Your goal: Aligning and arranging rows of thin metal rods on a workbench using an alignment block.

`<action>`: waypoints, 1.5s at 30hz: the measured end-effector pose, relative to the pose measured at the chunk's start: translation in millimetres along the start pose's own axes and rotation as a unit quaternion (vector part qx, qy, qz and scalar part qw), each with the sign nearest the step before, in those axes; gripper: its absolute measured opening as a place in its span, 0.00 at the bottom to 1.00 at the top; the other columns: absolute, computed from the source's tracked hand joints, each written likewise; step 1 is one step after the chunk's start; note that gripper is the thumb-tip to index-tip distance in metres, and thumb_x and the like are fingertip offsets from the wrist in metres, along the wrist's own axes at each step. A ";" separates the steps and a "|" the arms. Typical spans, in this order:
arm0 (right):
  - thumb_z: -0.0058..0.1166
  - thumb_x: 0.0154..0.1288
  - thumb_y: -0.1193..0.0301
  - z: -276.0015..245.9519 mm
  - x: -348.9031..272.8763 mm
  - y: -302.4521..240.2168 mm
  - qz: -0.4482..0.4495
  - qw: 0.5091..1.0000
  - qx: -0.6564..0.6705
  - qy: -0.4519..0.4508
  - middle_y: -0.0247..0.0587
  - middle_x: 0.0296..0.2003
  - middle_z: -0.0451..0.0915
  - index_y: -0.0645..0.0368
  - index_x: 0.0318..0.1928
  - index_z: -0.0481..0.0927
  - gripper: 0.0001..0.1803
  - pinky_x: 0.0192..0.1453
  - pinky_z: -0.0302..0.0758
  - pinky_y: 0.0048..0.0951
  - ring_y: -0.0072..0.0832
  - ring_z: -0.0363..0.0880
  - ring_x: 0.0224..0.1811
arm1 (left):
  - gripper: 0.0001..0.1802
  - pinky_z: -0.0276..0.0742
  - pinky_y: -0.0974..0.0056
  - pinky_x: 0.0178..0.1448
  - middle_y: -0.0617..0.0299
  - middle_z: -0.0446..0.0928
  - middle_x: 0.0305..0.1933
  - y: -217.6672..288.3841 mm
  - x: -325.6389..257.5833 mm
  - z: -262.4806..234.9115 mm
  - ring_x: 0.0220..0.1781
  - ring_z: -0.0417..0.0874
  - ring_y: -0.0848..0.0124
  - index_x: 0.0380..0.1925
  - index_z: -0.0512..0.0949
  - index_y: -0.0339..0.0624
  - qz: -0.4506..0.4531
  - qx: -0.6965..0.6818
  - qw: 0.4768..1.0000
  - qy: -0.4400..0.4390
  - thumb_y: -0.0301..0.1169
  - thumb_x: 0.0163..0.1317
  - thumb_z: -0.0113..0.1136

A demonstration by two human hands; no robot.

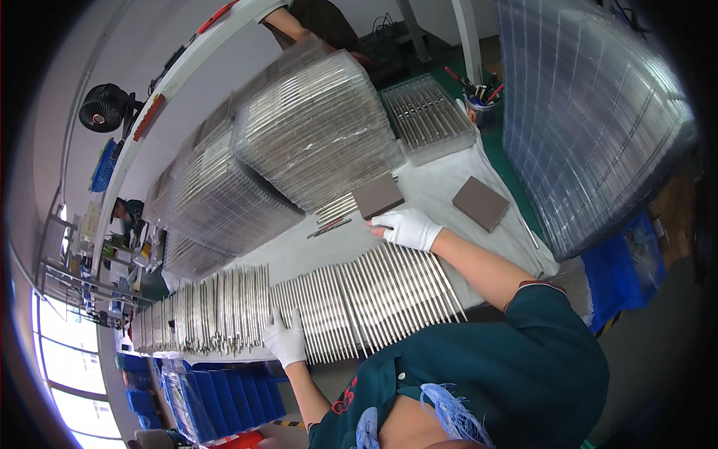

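Note:
Long shiny metal rods (389, 299) lie side by side in a row along the near edge of the table. My left hand (286, 340), in a white glove, rests on the rods with thumb and finger apart. In a white glove with bare fingertips, my right hand (410, 228) is over the far ends of the rods. Its fingers are pinched around a small dark thing, too small to name. Just beyond it sits a brown block (378, 196), beside a few short rods (336, 209) and dark pen-like sticks (329, 228).
Clear plastic trays of rods (314, 127) are stacked at the back, with a smaller tray (426, 116) to their right. A second brown block (481, 203) lies on the white cloth. A tall wrapped stack (591, 127) stands at right, near a pen cup (480, 112). Blue bins (232, 400) stand below left.

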State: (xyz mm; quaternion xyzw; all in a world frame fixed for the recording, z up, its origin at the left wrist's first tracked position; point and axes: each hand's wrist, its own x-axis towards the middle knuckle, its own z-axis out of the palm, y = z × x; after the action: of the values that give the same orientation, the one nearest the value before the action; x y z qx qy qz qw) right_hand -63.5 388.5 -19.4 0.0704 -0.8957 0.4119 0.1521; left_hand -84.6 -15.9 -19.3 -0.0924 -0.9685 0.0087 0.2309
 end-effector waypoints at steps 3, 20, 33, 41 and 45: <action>0.50 0.70 0.52 -3.2 -0.1 -9.4 0.017 0.998 -0.034 -0.050 0.45 0.49 0.84 0.50 0.57 0.81 0.23 0.55 0.78 0.41 0.43 0.83 0.49 | 0.35 0.77 0.48 0.53 0.38 0.79 0.50 10.6 5.8 -8.9 0.48 0.81 0.46 0.53 0.80 0.37 -0.027 0.001 0.999 -0.033 0.57 0.59 0.62; 0.37 0.71 0.38 3.1 -34.2 -41.8 -0.214 0.916 -0.237 -0.242 0.45 0.74 0.60 0.47 0.71 0.67 0.38 0.81 0.45 0.46 0.40 0.55 0.77 | 0.36 0.78 0.49 0.49 0.39 0.80 0.49 40.4 6.0 -1.5 0.45 0.80 0.47 0.54 0.80 0.41 0.010 0.005 1.000 0.001 0.59 0.56 0.62; 0.56 0.65 0.47 -38.8 -54.8 -35.2 -0.197 0.964 -0.168 -0.061 0.49 0.66 0.71 0.55 0.68 0.70 0.37 0.77 0.58 0.43 0.43 0.64 0.72 | 0.38 0.78 0.50 0.48 0.38 0.80 0.49 61.3 3.7 -9.2 0.45 0.80 0.46 0.54 0.81 0.43 0.005 -0.020 1.000 -0.006 0.64 0.57 0.59; 0.62 0.62 0.54 -54.5 -26.6 -37.4 -0.174 0.976 -0.119 0.051 0.47 0.63 0.74 0.57 0.65 0.73 0.34 0.75 0.63 0.40 0.41 0.70 0.68 | 0.25 0.71 0.59 0.68 0.47 0.77 0.61 -18.2 -18.1 9.8 0.63 0.77 0.56 0.61 0.74 0.32 -0.039 -0.450 0.887 -0.099 0.39 0.72 0.57; 0.64 0.62 0.57 -55.2 -22.0 -27.9 -0.154 0.978 -0.108 0.090 0.47 0.62 0.76 0.57 0.65 0.73 0.34 0.73 0.66 0.39 0.41 0.72 0.66 | 0.32 0.70 0.60 0.70 0.47 0.70 0.69 -45.0 -22.6 12.6 0.68 0.73 0.59 0.68 0.66 0.35 -0.208 -0.679 0.694 -0.116 0.48 0.76 0.47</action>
State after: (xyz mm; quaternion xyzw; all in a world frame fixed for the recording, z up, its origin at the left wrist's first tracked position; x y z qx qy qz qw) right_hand -23.9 412.3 27.2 0.1535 -0.8958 0.2891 0.3007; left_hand -78.3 -63.9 -38.0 -0.0182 -0.7242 -0.6893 -0.0131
